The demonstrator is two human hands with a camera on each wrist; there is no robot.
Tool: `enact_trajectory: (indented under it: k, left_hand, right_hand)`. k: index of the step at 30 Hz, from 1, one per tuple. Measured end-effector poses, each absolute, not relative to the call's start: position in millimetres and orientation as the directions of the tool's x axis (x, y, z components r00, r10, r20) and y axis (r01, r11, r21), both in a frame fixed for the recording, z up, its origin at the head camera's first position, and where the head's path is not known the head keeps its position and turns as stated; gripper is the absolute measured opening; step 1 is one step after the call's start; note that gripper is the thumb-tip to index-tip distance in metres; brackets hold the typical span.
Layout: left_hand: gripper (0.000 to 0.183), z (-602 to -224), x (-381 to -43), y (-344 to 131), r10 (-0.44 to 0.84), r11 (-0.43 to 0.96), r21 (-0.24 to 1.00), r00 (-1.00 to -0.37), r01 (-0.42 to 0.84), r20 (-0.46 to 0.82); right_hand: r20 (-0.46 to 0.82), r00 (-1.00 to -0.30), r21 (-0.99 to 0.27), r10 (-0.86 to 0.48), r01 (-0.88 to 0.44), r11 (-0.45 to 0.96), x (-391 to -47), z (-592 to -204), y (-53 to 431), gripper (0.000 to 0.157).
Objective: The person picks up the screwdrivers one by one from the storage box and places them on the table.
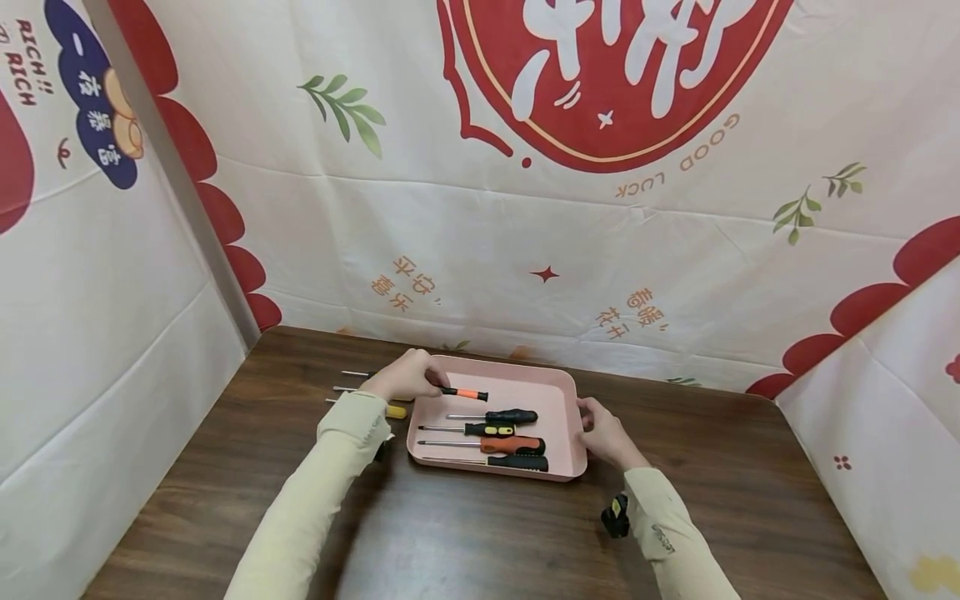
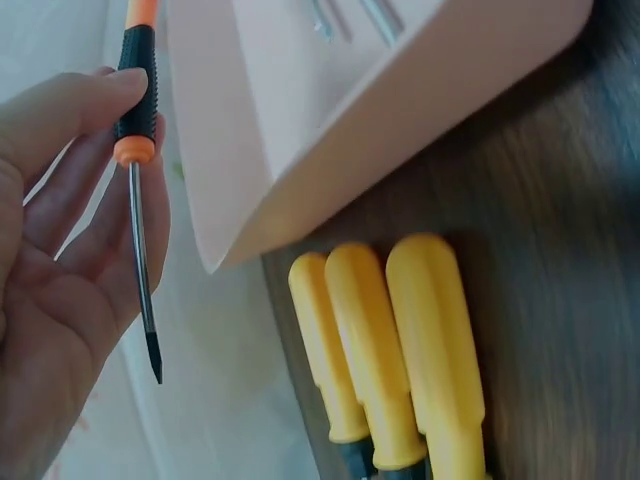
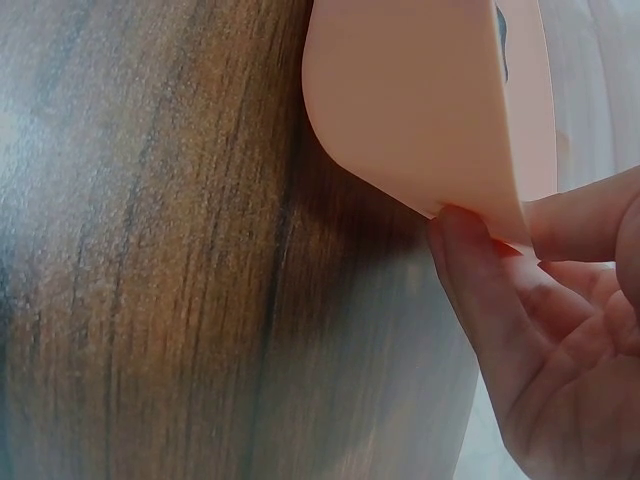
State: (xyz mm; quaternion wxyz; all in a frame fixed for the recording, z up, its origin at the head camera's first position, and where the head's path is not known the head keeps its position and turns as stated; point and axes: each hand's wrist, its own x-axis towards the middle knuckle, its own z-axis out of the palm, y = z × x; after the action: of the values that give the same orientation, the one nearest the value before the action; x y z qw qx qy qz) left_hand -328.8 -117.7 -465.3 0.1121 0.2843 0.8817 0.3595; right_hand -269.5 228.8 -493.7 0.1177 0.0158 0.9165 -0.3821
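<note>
My left hand (image 1: 408, 377) pinches an orange-and-black screwdriver (image 2: 138, 95) by its handle, over the far left part of a pink tray (image 1: 517, 379). In the left wrist view its flat-tipped shaft points down past the palm. My right hand (image 1: 602, 432) pinches the tray's right wall, thumb inside and fingers outside in the right wrist view. Inside the tray several screwdrivers lie side by side, handles to the right: a black one (image 1: 512, 416), a black-and-yellow one (image 1: 490, 430), an orange-and-black one (image 1: 513, 446) and another black one (image 1: 519, 462) nearest me.
Left of the tray, three yellow-handled screwdrivers (image 2: 375, 345) lie on the brown wooden table (image 1: 480, 533), partly hidden by my left hand in the head view. A white printed cloth (image 1: 480, 225) hangs behind the table and along its sides.
</note>
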Motion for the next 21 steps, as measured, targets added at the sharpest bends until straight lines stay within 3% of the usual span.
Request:
enact_trajectory:
  k: [21]
  left_hand:
    - [0.011, -474.9, -299.5, -200.0, 0.536, 0.571, 0.738, -0.844, 0.359, -0.004]
  right_hand:
    - [-0.223, -0.972, -0.7, -0.076, 0.106, 0.706, -271.4, -494.2, 228.9, 0.058]
